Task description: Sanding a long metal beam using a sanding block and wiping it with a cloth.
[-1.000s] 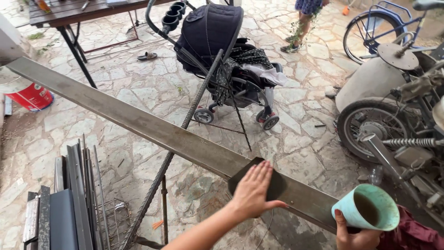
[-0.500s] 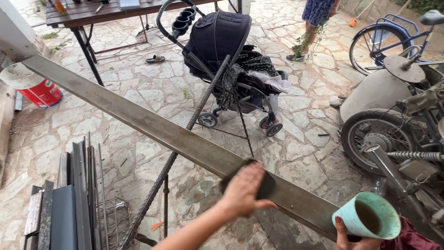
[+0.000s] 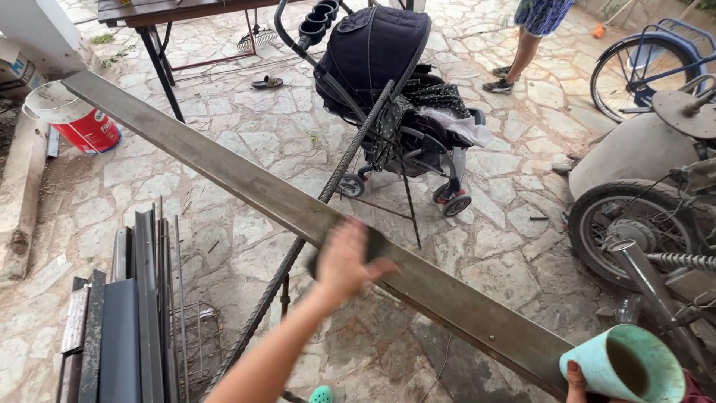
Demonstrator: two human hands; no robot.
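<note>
A long grey steel beam (image 3: 216, 164) runs diagonally from upper left to lower right, resting on a slanted rebar (image 3: 350, 157). My left hand (image 3: 344, 263) lies on top of the beam, pressing a dark pad (image 3: 375, 243) against its face; the hand is blurred by motion. At the bottom right, my right hand (image 3: 576, 380) grips a teal cup (image 3: 623, 369) with dark liquid in it, just below the beam's near end.
A dark stroller (image 3: 373, 60) stands behind the beam. A red and white bucket (image 3: 74, 119) sits at the left. Stacked metal profiles (image 3: 127, 321) lie bottom left. A motorcycle wheel (image 3: 619, 224) and a bicycle (image 3: 641, 60) stand at the right. Another person's legs (image 3: 529, 45) are at the back.
My left hand has slid the dark pad up the beam toward the left. The cup in my right hand has stayed at the lower right.
</note>
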